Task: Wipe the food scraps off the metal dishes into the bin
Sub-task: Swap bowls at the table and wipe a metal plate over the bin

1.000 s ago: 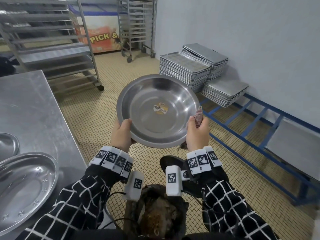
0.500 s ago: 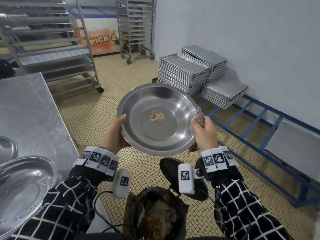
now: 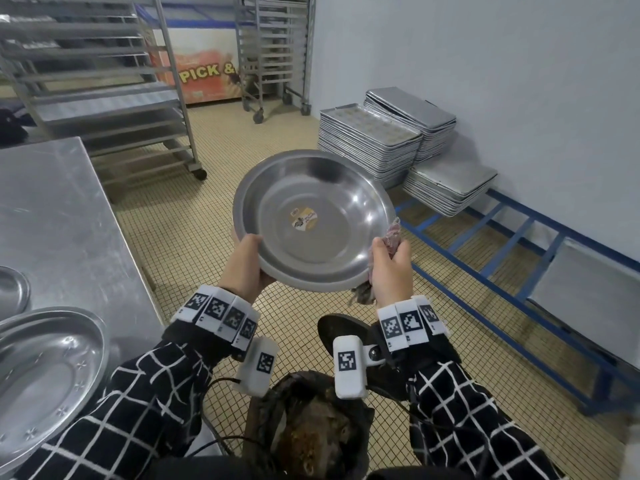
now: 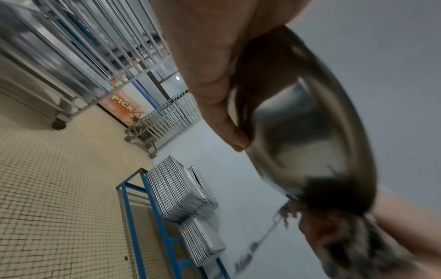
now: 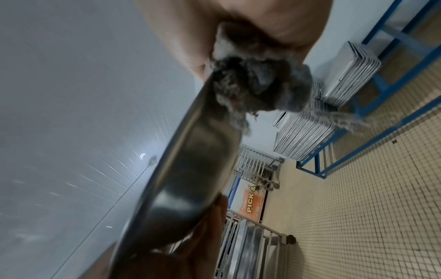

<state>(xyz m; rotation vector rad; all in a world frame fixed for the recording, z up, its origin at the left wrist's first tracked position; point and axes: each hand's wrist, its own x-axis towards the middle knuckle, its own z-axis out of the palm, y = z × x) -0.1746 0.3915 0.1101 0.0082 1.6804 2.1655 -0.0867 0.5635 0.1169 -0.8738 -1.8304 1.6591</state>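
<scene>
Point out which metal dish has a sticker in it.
The round dish held up in both hands, left hand and right hand, over the bin. A yellow sticker sits at its centre; the dishes on the table show none.

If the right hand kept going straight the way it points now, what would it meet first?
The right hand already grips a rag against the metal dish rim. Continuing forward and up, it would probably reach the stacked baking trays first, though depth is unclear.
</scene>
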